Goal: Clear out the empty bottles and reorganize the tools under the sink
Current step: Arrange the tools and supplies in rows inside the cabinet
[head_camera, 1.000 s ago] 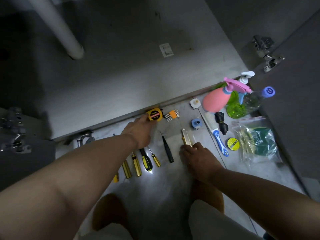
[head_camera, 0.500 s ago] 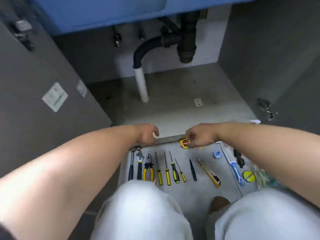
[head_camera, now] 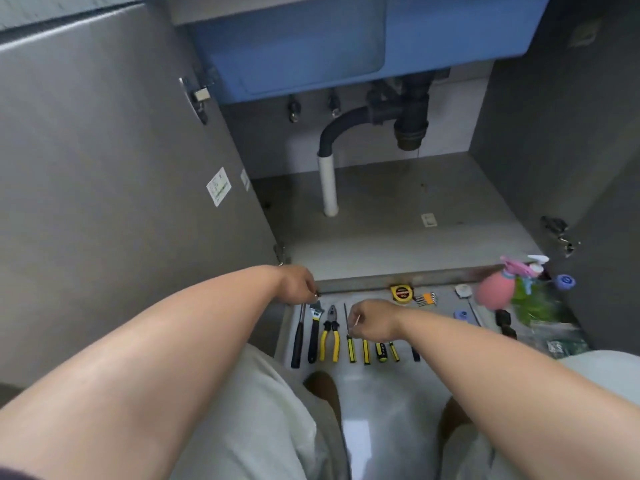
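Observation:
A row of tools lies on the floor before the open sink cabinet: a hammer (head_camera: 297, 337), a wrench (head_camera: 314, 336), yellow pliers (head_camera: 329, 336) and several yellow-handled screwdrivers (head_camera: 366, 351). My left hand (head_camera: 298, 285) is curled shut just above the hammer's head, at the cabinet lip. My right hand (head_camera: 372, 322) hovers over the screwdriver shafts and pinches a thin pale stick (head_camera: 356, 320). A pink spray bottle (head_camera: 493, 292), a green bottle (head_camera: 530, 301) and a blue-capped bottle (head_camera: 564, 281) stand at the right.
A yellow tape measure (head_camera: 401, 292) and hex keys (head_camera: 426, 298) lie by the cabinet lip. A plastic bag (head_camera: 564, 344) sits at the far right. Inside the cabinet a white drain pipe (head_camera: 327, 188) drops to the floor. Cabinet doors stand open on both sides.
The view has tilted up and pulled back. My right hand left the tape measure and moved down-left over the screwdrivers, now pinching a thin stick. My left hand stays near the hammer's head.

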